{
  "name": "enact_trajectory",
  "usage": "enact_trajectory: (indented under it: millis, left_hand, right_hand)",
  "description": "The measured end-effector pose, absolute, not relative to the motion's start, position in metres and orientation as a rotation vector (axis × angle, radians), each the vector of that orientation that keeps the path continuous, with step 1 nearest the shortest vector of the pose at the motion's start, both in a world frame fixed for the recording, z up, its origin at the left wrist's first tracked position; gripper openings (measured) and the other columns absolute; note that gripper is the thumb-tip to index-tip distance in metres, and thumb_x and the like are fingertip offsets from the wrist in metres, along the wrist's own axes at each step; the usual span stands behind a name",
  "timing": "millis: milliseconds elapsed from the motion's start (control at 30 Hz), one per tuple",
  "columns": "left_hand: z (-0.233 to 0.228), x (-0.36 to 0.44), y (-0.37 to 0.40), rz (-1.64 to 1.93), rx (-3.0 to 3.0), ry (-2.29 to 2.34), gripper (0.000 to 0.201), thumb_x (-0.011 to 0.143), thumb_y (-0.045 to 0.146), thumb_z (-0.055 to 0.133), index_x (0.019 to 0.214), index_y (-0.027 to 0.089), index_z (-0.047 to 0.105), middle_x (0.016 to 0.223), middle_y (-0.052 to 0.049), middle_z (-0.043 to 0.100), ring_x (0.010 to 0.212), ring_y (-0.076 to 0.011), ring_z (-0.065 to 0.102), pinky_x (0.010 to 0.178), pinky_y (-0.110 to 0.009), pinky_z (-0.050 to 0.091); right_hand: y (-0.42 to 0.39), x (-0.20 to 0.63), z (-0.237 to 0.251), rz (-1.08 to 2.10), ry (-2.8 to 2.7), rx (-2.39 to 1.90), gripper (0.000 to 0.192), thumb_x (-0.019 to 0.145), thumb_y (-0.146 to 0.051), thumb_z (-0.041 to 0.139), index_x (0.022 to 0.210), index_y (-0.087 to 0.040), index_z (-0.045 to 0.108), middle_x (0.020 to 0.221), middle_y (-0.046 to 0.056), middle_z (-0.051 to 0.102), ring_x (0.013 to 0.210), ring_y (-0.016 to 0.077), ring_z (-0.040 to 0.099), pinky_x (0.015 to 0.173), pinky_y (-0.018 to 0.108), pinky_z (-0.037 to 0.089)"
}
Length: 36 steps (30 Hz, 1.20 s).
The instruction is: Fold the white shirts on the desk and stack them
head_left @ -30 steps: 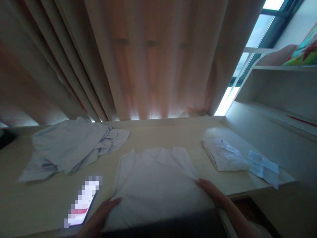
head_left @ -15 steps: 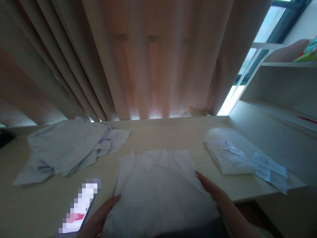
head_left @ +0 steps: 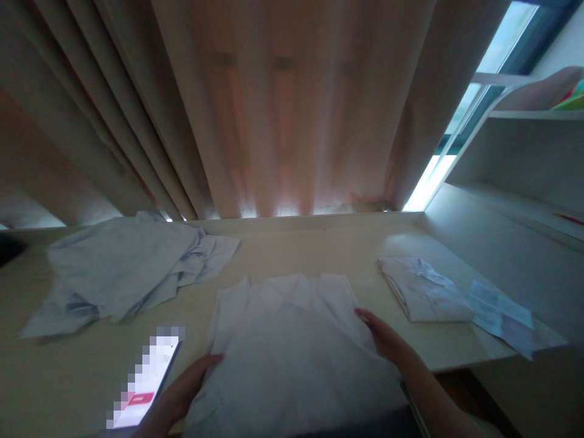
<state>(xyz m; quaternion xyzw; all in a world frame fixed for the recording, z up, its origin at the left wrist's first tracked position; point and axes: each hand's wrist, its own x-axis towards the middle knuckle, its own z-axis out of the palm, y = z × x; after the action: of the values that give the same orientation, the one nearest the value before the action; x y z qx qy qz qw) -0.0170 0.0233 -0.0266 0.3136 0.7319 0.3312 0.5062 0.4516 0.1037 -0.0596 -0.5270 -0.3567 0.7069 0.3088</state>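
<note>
White garment [head_left: 292, 359] lies spread on the pale table [head_left: 319, 249], centre, right in front of the person; far edge shows pointed, collar-like flaps; near end runs to the bottom of the view, so its extent there is unclear.

Left hand [head_left: 194, 380] is at the garment's left side, one digit laid over the edge, the others hidden; right hand [head_left: 383, 337] is at the right side, fingers close together, tips at the edge; cannot tell whether either hand pinches the cloth or only rests against it.

Progress, judged from the layout: one white cloth [head_left: 424, 292] lies in a neat folded pack at right, looks done; the middle garment seems partway, fairly flat, sides roughly straight, light creases; the crumpled white heap [head_left: 123, 261] at far left lies loose and unsorted, looks untouched; number of pieces in it cannot be told.

Text: phone [head_left: 148, 386] lies left of the left hand, screen lit, mostly pixelated, pink-red block near its lower end, nothing readable; bluish-white sheet [head_left: 502, 316] beside the folded pack, no legible marks; colourful item [head_left: 572, 100] on the shelf [head_left: 533, 114] is cut off by the frame, no brand visible; no labels readable on any cloth.
</note>
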Motion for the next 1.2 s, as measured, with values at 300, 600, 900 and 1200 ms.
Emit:
enact_trajectory:
  millis: [300, 600, 900, 1200]
  left_hand:
    - [-0.040, -0.020, 0.045, 0.810, 0.474, 1.466, 0.043, 0.073, 0.039, 0.060, 0.108, 0.013, 0.059, 0.106, -0.015, 0.069, 0.100, -0.0289, 0.064, 0.089, -0.042, 0.051]
    - [-0.050, -0.029, 0.083, 0.921, 0.753, 1.822, 0.035, 0.072, 0.036, 0.058, 0.098, 0.013, 0.062, 0.124, -0.019, 0.058, 0.113, -0.0291, 0.056, 0.096, -0.041, 0.045]
    - [-0.046, -0.018, 0.120, 0.951, 1.283, 2.107, 0.050, 0.079, 0.033, 0.045, 0.125, 0.012, 0.046, 0.125, -0.015, 0.055, 0.114, -0.0255, 0.053, 0.102, -0.043, 0.038]
    - [-0.093, 0.057, 0.069, 0.266, 2.328, 2.048, 0.052, 0.088, 0.037, 0.033, 0.132, 0.013, 0.045, 0.138, -0.015, 0.047, 0.129, -0.0270, 0.040, 0.106, -0.047, 0.032]
  right_hand:
    - [0.142, 0.438, -0.053, 1.770, -0.967, -1.308, 0.046, 0.080, -0.050, 0.039, 0.100, -0.017, 0.065, 0.107, 0.011, 0.069, 0.106, 0.0275, 0.060, 0.093, 0.041, 0.045]
    - [0.199, 0.431, -0.071, 1.430, -1.090, -1.553, 0.037, 0.074, -0.046, 0.054, 0.095, -0.017, 0.061, 0.094, 0.012, 0.070, 0.088, 0.0249, 0.065, 0.081, 0.039, 0.050]
    - [0.228, 0.430, -0.076, 0.894, -1.298, -1.663, 0.043, 0.066, -0.026, 0.057, 0.108, -0.020, 0.052, 0.111, 0.011, 0.060, 0.096, 0.0235, 0.060, 0.088, 0.043, 0.047]
    - [0.124, 0.369, -0.086, 0.214, -2.101, -1.538, 0.038, 0.086, -0.027, 0.041, 0.121, -0.017, 0.052, 0.133, 0.013, 0.050, 0.126, 0.0243, 0.042, 0.106, 0.044, 0.034]
